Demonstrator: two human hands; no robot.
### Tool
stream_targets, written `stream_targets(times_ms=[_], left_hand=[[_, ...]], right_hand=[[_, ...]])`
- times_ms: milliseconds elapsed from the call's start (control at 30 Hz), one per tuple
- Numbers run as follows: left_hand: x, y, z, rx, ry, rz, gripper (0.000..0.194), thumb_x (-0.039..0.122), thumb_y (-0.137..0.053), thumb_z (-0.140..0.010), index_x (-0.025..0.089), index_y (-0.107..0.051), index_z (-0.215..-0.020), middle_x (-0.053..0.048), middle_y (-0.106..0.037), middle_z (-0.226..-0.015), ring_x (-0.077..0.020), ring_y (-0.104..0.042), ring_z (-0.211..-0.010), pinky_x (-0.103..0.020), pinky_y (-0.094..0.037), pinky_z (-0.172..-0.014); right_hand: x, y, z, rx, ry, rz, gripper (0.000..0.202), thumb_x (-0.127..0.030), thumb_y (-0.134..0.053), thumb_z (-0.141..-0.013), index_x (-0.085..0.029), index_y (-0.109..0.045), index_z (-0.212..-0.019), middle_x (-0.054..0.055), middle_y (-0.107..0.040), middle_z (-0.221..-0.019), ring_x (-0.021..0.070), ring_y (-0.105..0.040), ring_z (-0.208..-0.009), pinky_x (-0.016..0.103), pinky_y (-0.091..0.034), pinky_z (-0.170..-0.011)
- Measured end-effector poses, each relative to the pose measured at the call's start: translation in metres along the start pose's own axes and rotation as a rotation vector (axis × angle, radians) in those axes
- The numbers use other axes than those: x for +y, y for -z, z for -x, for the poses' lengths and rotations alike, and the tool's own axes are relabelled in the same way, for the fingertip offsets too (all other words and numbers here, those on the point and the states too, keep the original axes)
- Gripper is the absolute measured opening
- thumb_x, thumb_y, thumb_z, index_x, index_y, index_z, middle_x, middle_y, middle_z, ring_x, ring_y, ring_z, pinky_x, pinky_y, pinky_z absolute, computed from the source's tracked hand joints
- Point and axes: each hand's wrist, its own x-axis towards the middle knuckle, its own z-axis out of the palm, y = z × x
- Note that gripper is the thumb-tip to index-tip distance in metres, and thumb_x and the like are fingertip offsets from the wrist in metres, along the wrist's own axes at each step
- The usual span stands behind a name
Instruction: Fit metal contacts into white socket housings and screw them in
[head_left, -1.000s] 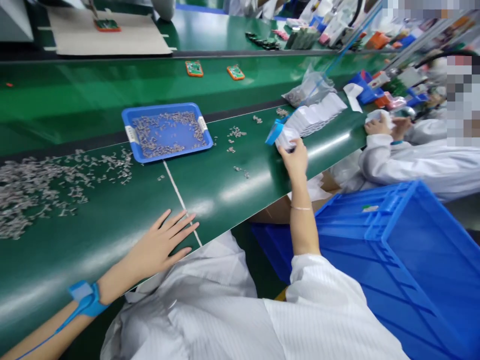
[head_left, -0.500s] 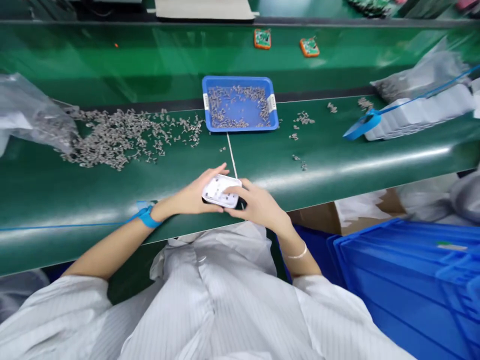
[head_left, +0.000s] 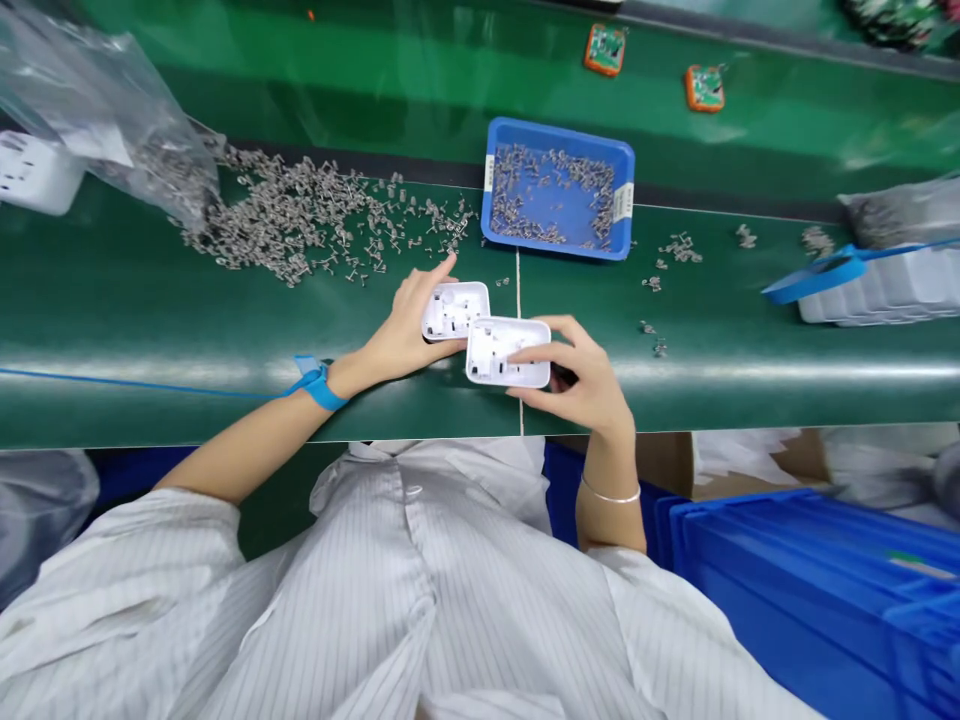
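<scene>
My left hand (head_left: 411, 328), with a blue strap at its wrist, grips a white plastic shell (head_left: 450, 310) by its left side. A second white shell (head_left: 495, 350) is held in my right hand (head_left: 581, 375), one finger reaching inside it. The right shell overlaps the lower right corner of the left one. Both have their open insides facing up, with small dark parts in them. Beyond my hands stands a blue tray (head_left: 559, 250) with small metal pieces in it.
A heap of metal pieces (head_left: 300, 215) spills from a clear bag (head_left: 127, 110) at the left. Stacked white shells (head_left: 885, 290) lie at the right. Two orange-rimmed circuit boards (head_left: 604, 50) are at the back. Blue crates (head_left: 810, 590) stand below right.
Where one white shell showed between my hands, two now show, one in each hand. My hands have moved apart. The camera view has turned and shifted.
</scene>
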Motion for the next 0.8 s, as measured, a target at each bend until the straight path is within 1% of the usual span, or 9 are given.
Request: stream_targets(times_ms=[100,167,267,367,433,500,567,700,800], left_hand=[[0.008,0.004,0.008,0.102,-0.152,-0.120,0.084,0.075,-0.067,-0.082,0.030,-0.044,-0.149,-0.011,-0.053,-0.131,-0.0334,-0.050,-0.126,-0.065,-0.020,-0.123],[0.017,0.003,0.016,0.094,-0.266,-0.137,0.068,0.073,-0.071,-0.079,0.034,-0.059,-0.134,-0.007,-0.054,-0.124,-0.0323,-0.051,-0.122,-0.066,-0.016,-0.125],[0.029,-0.006,0.024,-0.034,-0.266,-0.177,0.051,0.065,-0.070,-0.084,0.034,-0.066,-0.124,-0.007,-0.054,-0.122,-0.0313,-0.051,-0.120,-0.069,-0.013,-0.124],[0.035,-0.017,0.027,-0.192,-0.231,-0.261,0.047,0.062,-0.065,-0.088,0.031,-0.067,-0.123,-0.009,-0.055,-0.121,-0.0319,-0.050,-0.122,-0.072,-0.011,-0.124],[0.035,-0.021,0.028,-0.236,-0.236,-0.280,0.046,0.061,-0.063,-0.089,0.030,-0.067,-0.123,-0.009,-0.055,-0.121,-0.0331,-0.049,-0.124,-0.073,-0.009,-0.124],[0.036,-0.021,0.028,-0.238,-0.220,-0.273,0.048,0.062,-0.061,-0.092,0.028,-0.067,-0.125,-0.010,-0.055,-0.126,-0.0352,-0.046,-0.130,-0.073,-0.007,-0.125],[0.037,-0.018,0.028,-0.246,-0.191,-0.241,0.052,0.064,-0.051,-0.098,0.025,-0.064,-0.130,-0.013,-0.052,-0.135,-0.0378,-0.039,-0.139,-0.071,-0.008,-0.125],[0.037,-0.011,0.025,-0.281,-0.169,-0.179,0.064,0.065,-0.022,-0.105,0.023,-0.055,-0.139,-0.015,-0.044,-0.149,-0.0365,-0.030,-0.149,-0.067,-0.010,-0.126],[0.034,-0.009,0.023,-0.292,-0.233,-0.195,0.078,0.081,-0.030,-0.095,0.022,-0.054,-0.140,-0.018,-0.042,-0.152,-0.0392,-0.031,-0.149,-0.069,-0.006,-0.125]], right_hand=[[-0.001,0.007,0.025,-0.002,-0.072,0.036,0.027,-0.034,-0.080,-0.083,-0.029,-0.073,-0.109,0.008,-0.059,-0.131,0.0247,-0.064,-0.109,0.030,-0.055,-0.061],[-0.001,0.012,0.041,0.020,-0.150,0.063,0.025,-0.033,-0.079,-0.083,-0.028,-0.074,-0.107,0.009,-0.059,-0.131,0.0235,-0.064,-0.105,0.027,-0.051,-0.055],[-0.003,0.024,0.060,-0.038,-0.259,0.026,0.022,-0.036,-0.081,-0.081,-0.027,-0.076,-0.101,0.008,-0.059,-0.128,0.0179,-0.064,-0.087,0.026,-0.048,-0.051],[-0.011,0.034,0.071,-0.194,-0.318,-0.081,0.024,-0.042,-0.083,-0.078,-0.028,-0.078,-0.098,0.007,-0.060,-0.123,0.0110,-0.057,-0.068,0.025,-0.046,-0.047],[-0.017,0.035,0.074,-0.299,-0.318,-0.136,0.024,-0.042,-0.082,-0.080,-0.029,-0.078,-0.099,0.006,-0.060,-0.122,0.0092,-0.055,-0.066,0.024,-0.046,-0.048],[-0.025,0.031,0.073,-0.377,-0.279,-0.151,0.022,-0.040,-0.080,-0.083,-0.030,-0.077,-0.102,0.006,-0.059,-0.124,0.0098,-0.059,-0.071,0.024,-0.050,-0.053],[-0.032,0.022,0.071,-0.421,-0.227,-0.117,0.022,-0.042,-0.077,-0.086,-0.030,-0.077,-0.104,0.006,-0.058,-0.130,0.0105,-0.062,-0.076,0.025,-0.053,-0.059],[-0.044,-0.009,0.064,-0.439,-0.214,0.141,0.027,-0.048,-0.065,-0.095,-0.031,-0.075,-0.113,0.009,-0.054,-0.140,0.0109,-0.063,-0.072,0.028,-0.053,-0.058],[-0.052,-0.034,0.061,-0.408,-0.260,0.351,0.032,-0.049,-0.057,-0.100,-0.035,-0.070,-0.126,0.011,-0.052,-0.142,0.0136,-0.066,-0.073,0.028,-0.051,-0.055]])
